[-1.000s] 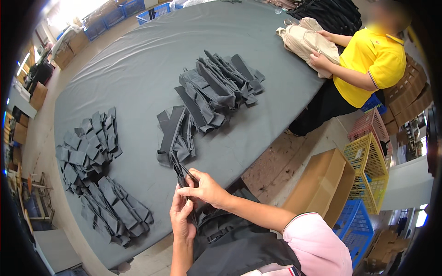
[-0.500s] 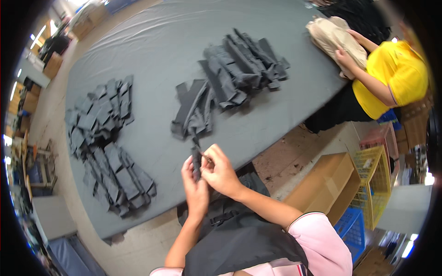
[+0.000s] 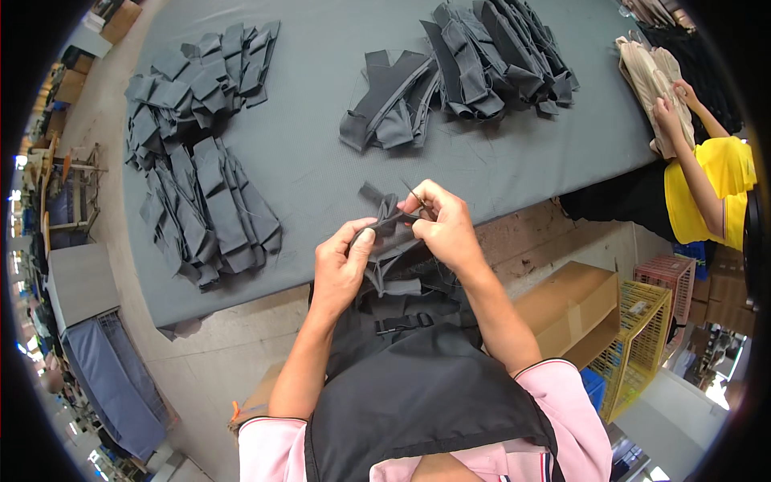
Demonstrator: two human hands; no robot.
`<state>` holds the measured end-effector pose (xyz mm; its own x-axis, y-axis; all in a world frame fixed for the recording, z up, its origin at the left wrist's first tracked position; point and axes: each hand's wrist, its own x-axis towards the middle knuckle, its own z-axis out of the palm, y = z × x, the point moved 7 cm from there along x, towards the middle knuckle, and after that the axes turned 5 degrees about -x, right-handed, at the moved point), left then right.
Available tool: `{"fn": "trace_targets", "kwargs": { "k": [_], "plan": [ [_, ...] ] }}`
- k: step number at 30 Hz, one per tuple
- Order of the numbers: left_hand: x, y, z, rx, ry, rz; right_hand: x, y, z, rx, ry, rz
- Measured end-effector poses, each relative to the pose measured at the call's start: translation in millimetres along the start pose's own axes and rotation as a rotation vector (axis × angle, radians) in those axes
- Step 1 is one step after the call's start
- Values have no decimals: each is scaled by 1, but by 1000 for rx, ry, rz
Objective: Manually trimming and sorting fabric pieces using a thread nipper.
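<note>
In front of my apron, over the near edge of the table, both hands are close together at a dark grey fabric strip (image 3: 387,210). My left hand (image 3: 339,267) is closed on it, thumb pressed against the fingers. My right hand (image 3: 451,231) is closed round a small dark pointed tool that looks like thread snips (image 3: 413,193), its tip pointing up and away from me. The right fingertips also touch the fabric. Most of the tool is hidden in the palm. Beyond my hands lies a small bundle of cut grey fabric pieces (image 3: 392,100).
A grey-covered table (image 3: 313,189) carries more fabric piles (image 3: 215,213) at the left and a larger stack (image 3: 490,60) at the back. At right, a person in a yellow shirt (image 3: 707,193) handles beige cloth (image 3: 650,80). A cardboard box (image 3: 566,305) and yellow crate (image 3: 638,345) stand beside me.
My view has shifted, so the table piles sit higher in the picture. My hands have moved apart a little, and the fabric strip now lies spread between them.
</note>
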<state>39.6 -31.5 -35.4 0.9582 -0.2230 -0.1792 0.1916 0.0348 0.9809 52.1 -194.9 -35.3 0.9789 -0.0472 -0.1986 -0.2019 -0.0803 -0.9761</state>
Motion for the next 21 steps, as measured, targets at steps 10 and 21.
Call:
{"fn": "trace_targets", "kwargs": {
  "k": [10,21],
  "plan": [
    [-3,3,-8,-279,178,-278,-43,-44,11,-293,95,-145],
    [-1,24,-9,-103,145,-181,-46,-80,14,-667,-9,-551]
  ]
}}
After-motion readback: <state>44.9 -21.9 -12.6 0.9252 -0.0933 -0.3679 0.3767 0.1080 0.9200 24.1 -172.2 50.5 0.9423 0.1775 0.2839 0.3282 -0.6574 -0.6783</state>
